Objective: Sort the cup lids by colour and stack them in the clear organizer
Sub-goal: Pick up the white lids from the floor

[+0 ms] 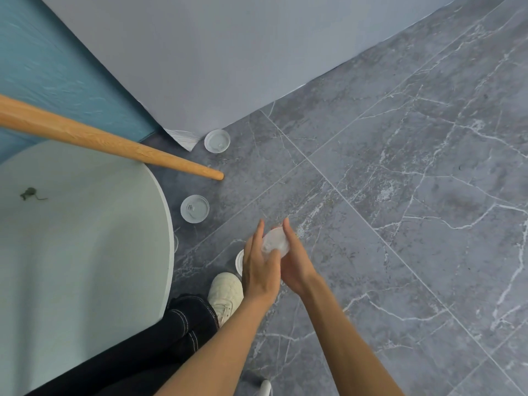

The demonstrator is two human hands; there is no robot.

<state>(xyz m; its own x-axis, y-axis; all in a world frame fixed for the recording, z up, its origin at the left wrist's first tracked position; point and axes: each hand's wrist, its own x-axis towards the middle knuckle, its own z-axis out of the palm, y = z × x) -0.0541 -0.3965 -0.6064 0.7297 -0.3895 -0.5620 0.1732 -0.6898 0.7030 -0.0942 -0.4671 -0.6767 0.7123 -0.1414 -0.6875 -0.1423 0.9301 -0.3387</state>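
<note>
Both my hands hold a clear cup lid (275, 242) between them above the grey marble floor. My left hand (261, 265) covers its left side with fingers stretched along it. My right hand (294, 261) cups it from the right. Two more clear lids lie on the floor: one (195, 208) beside the round table, one (217, 140) farther off near the wall. A white lid (239, 261) peeks out from behind my left hand. The clear organizer is not in view.
A round pale table top (85, 252) fills the left, with a wooden leg (114, 144) slanting down to the floor. My white shoe (225, 292) and dark trouser leg (160, 338) are below it. A grey wall panel (200, 52) stands behind.
</note>
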